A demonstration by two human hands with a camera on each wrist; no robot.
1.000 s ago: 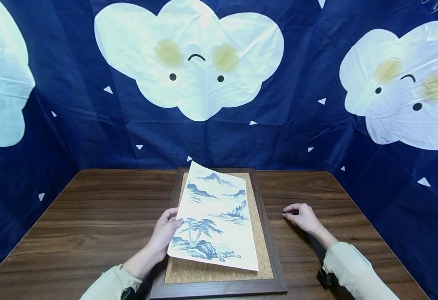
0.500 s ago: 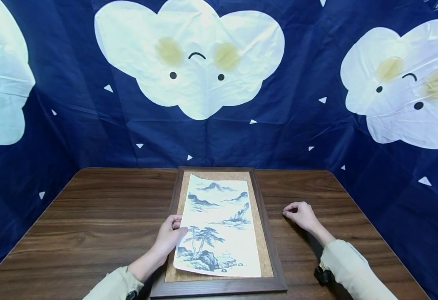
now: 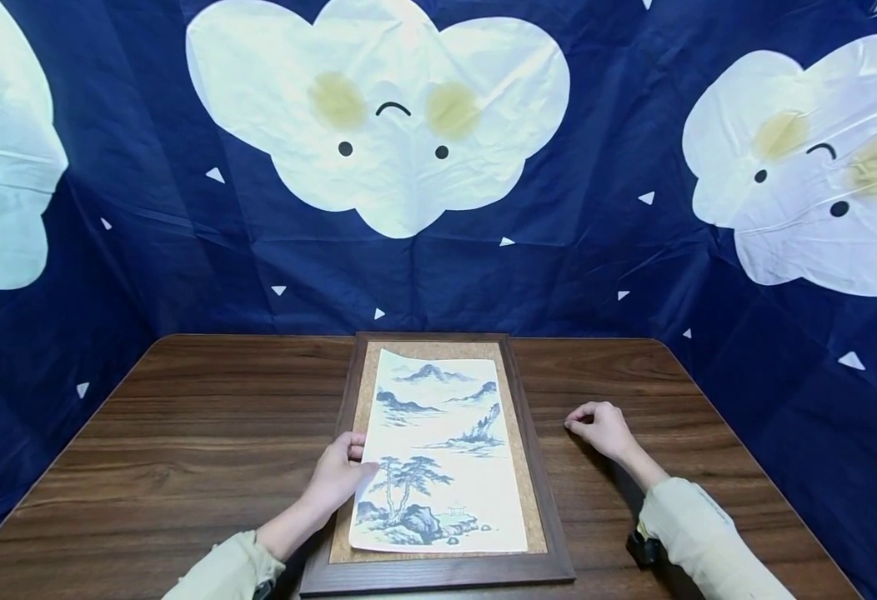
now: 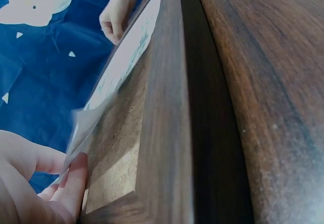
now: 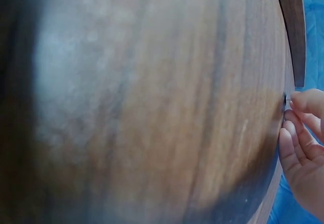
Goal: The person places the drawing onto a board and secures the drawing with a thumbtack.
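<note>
Where cloud-printed blue cloth (image 3: 528, 275) hangs, a wooden table (image 3: 183, 433) stands.

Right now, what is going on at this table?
A person is laying a landscape print onto the cork backing of a dark wooden frame that lies flat on the wooden table. The left hand holds the print's left edge. The right hand rests on the table to the right of the frame, fingers curled and pinching something small and dark.
</note>
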